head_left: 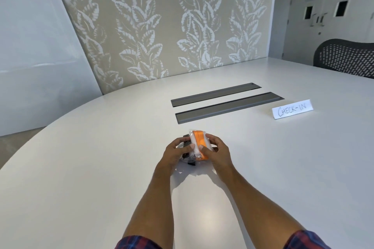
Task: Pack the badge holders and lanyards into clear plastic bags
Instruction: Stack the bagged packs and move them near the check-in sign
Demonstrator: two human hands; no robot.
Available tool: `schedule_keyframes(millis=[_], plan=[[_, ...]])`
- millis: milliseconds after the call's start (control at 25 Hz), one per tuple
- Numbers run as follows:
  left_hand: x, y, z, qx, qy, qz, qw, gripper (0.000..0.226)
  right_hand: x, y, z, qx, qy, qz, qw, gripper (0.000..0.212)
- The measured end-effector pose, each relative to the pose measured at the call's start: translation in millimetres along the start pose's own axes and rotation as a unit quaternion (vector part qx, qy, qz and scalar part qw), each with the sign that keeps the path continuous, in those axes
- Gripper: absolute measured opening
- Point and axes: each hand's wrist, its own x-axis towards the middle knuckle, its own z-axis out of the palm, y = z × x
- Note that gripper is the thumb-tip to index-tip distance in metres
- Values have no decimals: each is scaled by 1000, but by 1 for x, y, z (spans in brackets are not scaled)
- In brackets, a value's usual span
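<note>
A: Where is the orange lanyard (199, 143)?
B: Rolled up inside a clear plastic bag (193, 148), held just above the white tabletop (101, 147), near its middle
A: And the hands?
B: The left hand (177, 152) grips the bag from the left, its fingers (187, 147) curled round it. The right hand (217, 151) grips it from the right, thumb on the orange roll
A: Anything else in there?
B: Something black (187, 143) shows by the left fingers, perhaps a badge holder; I cannot tell
A: What lies beyond?
B: Two grey cable covers (226, 100) set into the tabletop, and a folded card reading CHECK-IN (292, 109) to the right, well apart from the hands
</note>
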Motion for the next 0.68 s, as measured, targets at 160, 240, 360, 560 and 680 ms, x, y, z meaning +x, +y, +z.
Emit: schedule_keyframes(millis=[160, 240, 360, 560, 680], plan=[[3, -5, 43, -11, -4, 6, 1000, 38, -2, -13, -35, -32, 30, -26, 999, 53], [4, -8, 69, -16, -3, 13, 1000, 34, 1, -18, -59, -57, 23, -35, 997, 57], [9, -13, 113, -13, 0, 20, 1000, 31, 13, -21, -106, -77, -6, -37, 996, 54], [34, -12, 184, 37, -3, 8, 999, 32, 49, -22, -200, -95, -95, -6, 991, 58], [46, -15, 224, 37, 10, -1, 999, 32, 65, -20, -238, -7, -98, 38, 994, 52]])
